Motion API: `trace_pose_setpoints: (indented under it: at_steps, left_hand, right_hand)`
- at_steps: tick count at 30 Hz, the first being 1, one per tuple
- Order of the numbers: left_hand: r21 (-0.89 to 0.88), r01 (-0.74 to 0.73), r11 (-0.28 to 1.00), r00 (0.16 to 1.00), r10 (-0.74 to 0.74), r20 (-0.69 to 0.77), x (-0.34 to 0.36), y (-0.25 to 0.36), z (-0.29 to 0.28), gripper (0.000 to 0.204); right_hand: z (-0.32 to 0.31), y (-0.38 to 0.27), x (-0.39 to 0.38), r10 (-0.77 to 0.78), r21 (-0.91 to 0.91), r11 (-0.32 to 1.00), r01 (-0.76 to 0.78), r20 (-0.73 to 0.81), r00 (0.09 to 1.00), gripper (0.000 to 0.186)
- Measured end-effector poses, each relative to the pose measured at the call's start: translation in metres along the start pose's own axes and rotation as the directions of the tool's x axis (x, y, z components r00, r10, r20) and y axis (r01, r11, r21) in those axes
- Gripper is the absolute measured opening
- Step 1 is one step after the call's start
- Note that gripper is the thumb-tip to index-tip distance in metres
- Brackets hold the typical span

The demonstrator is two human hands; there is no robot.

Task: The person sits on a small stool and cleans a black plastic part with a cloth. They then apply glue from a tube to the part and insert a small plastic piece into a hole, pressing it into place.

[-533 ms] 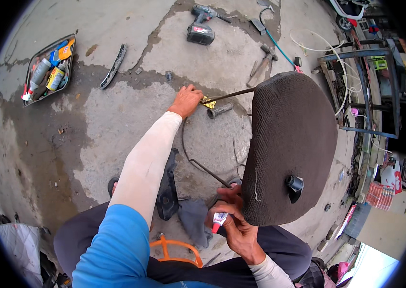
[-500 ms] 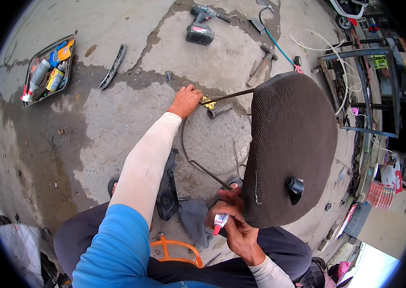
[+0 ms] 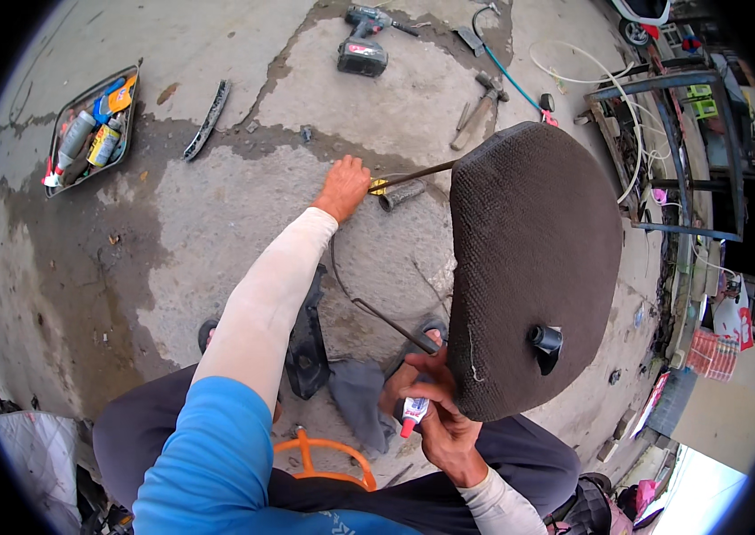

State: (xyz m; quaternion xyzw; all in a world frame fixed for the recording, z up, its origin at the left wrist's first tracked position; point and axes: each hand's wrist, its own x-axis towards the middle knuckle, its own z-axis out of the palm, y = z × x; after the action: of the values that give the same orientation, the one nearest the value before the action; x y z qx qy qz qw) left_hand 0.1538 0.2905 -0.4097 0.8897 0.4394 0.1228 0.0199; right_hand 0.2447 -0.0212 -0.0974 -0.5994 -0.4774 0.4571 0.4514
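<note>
Cracked concrete [image 3: 217,214] underlies a brown padded cushion [image 3: 533,276] above the worker's right thigh [image 3: 529,450], likely light, soft-faced and best gripped by its stiff metal rod [image 3: 422,173]. The left hand [image 3: 344,189] appears curled round the rod's end; the right hand [image 3: 449,437] pinches a red-capped tube [image 3: 414,407], its label print too small to read.

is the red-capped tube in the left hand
No, the right hand holds the red-capped tube, beside the brown cushion.
</note>
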Motion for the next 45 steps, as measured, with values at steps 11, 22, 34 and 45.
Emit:
trace_pose_setpoints:
  at_steps: [11,22,34,45]
  left_hand:
    - [-0.138,0.214,0.967,0.971,-0.196,0.135,-0.020,-0.040,-0.025,0.020]
    - [-0.385,0.492,-0.780,0.791,0.216,0.573,-0.067,-0.063,-0.081,0.051]
    - [-0.375,0.455,-0.808,0.810,0.200,0.552,-0.124,-0.031,-0.163,0.041]
    - [-0.676,0.729,0.110,0.683,-0.189,0.706,-0.155,0.056,-0.197,0.057]
  right_hand:
    - [-0.010,-0.003,-0.006,0.012,0.037,0.999,-0.010,-0.038,0.999,0.014]
    - [0.001,0.007,0.005,0.119,-0.094,0.989,-0.114,0.051,0.992,0.015]
    - [0.004,0.002,-0.020,0.093,-0.328,0.940,-0.095,-0.023,0.995,0.017]
    - [0.004,-0.017,-0.036,0.317,0.234,0.911,-0.338,0.124,0.940,0.022]
